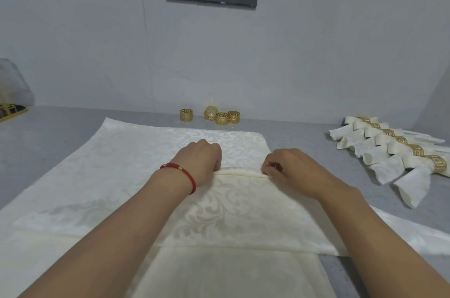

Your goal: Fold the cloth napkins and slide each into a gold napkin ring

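While we pinch a pleat in the napkin (185,171) w/ left hand (202,156) & right hand (285,166), uneven grip could skew folds; spare rings (221,116) sit beyond napkin.

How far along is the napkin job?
Done: a row of about six ringed napkins lies at the right. In hand: both hands, left and right, pinch a pleat in the spread napkin. Left: four loose rings wait by the wall, and more cloth lies underneath.
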Action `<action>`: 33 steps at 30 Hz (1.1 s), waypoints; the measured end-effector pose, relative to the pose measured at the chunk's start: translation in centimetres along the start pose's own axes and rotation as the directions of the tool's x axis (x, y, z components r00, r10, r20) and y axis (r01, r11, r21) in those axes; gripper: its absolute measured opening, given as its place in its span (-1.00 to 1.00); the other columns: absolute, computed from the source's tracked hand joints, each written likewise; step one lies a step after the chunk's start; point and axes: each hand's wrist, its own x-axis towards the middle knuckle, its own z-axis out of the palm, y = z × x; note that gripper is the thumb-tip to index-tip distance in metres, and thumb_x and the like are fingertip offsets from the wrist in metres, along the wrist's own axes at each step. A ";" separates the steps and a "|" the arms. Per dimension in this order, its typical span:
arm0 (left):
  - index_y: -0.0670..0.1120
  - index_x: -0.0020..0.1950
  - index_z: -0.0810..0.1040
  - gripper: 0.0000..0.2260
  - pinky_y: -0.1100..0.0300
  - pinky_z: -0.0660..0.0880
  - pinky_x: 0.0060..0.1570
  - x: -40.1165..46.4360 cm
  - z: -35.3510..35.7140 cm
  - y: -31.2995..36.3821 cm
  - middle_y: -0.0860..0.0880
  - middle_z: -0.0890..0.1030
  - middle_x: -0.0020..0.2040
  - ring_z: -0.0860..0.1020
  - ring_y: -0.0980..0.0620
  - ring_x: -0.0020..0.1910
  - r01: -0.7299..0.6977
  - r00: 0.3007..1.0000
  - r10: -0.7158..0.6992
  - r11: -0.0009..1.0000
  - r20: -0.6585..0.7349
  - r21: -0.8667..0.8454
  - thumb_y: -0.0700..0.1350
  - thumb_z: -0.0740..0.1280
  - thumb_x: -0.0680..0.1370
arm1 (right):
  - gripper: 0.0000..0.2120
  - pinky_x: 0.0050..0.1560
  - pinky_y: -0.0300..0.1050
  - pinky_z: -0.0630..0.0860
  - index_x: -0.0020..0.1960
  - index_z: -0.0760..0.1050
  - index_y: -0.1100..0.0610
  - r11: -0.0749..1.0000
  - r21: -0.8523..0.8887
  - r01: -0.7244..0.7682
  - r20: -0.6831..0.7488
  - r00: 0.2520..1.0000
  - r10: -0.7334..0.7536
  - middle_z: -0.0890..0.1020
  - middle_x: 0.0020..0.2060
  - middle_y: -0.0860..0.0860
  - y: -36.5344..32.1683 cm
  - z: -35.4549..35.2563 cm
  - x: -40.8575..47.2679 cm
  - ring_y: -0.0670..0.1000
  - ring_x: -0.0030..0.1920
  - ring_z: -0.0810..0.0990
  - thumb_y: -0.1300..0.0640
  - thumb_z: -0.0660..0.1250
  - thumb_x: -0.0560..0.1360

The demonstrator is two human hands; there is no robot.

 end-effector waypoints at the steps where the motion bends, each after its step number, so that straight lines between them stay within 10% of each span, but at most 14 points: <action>1: -0.01 0.08 0.60 -0.71 0.10 0.55 -0.02 0.0 0.0 -0.1 -0.04 0.57 0.05 0.56 -0.05 -0.04 0.007 1.000 -0.007 1.000 -0.017 -0.013 -0.34 0.27 0.50 | -0.89 -0.01 0.02 0.59 0.01 0.63 -0.02 1.000 0.007 0.014 -0.009 1.000 -0.014 0.60 -0.15 -0.17 0.3 0.2 0.0 -0.12 -0.12 0.56 0.11 0.32 0.59; 13: -0.03 0.07 0.49 -0.81 0.12 0.27 -0.04 -0.6 0.0 0.7 0.01 0.51 0.06 0.46 -0.06 0.08 -0.040 0.992 0.066 0.972 -0.108 0.233 -0.28 0.27 0.54 | -0.88 -0.07 -0.03 0.51 -0.02 0.55 0.00 0.989 -0.147 0.019 -0.054 0.998 -0.027 0.59 -0.09 -0.11 -0.8 0.5 0.2 0.01 -0.02 0.53 0.21 0.31 0.53; 17: -0.01 0.08 0.54 -0.72 0.12 0.45 0.00 -0.7 -1.0 0.5 0.00 0.55 0.08 0.54 -0.06 0.05 -0.071 0.993 0.061 0.992 0.100 0.107 -0.34 0.29 0.50 | -0.81 -0.02 -0.07 0.52 0.00 0.58 -0.02 0.993 -0.117 0.004 0.075 0.997 0.005 0.57 -0.06 -0.14 -1.4 -0.4 -0.2 -0.05 -0.01 0.51 0.22 0.31 0.48; 24: -0.02 0.08 0.60 -0.81 0.19 0.52 -0.06 -0.7 -1.2 -0.5 -0.02 0.60 -0.02 0.60 -0.04 -0.05 0.031 0.997 -0.019 0.988 0.079 -0.152 -0.26 0.38 0.53 | -0.89 0.00 0.00 0.57 -0.04 0.59 -0.05 0.999 0.020 0.041 0.054 0.998 -0.042 0.60 -0.09 -0.18 -0.1 0.0 -0.2 -0.10 -0.05 0.57 0.14 0.33 0.57; 33: 0.03 -0.03 0.44 -0.83 0.09 0.30 -0.01 -1.1 -1.0 0.3 0.04 0.54 0.01 0.50 -0.03 0.03 -0.017 0.999 0.026 0.984 -0.046 0.179 -0.25 0.30 0.52 | -0.92 -0.07 -0.04 0.53 -0.03 0.53 -0.01 0.995 -0.087 0.053 -0.031 0.998 -0.056 0.58 -0.12 -0.14 -0.4 0.3 -0.1 -0.04 -0.07 0.53 0.16 0.34 0.56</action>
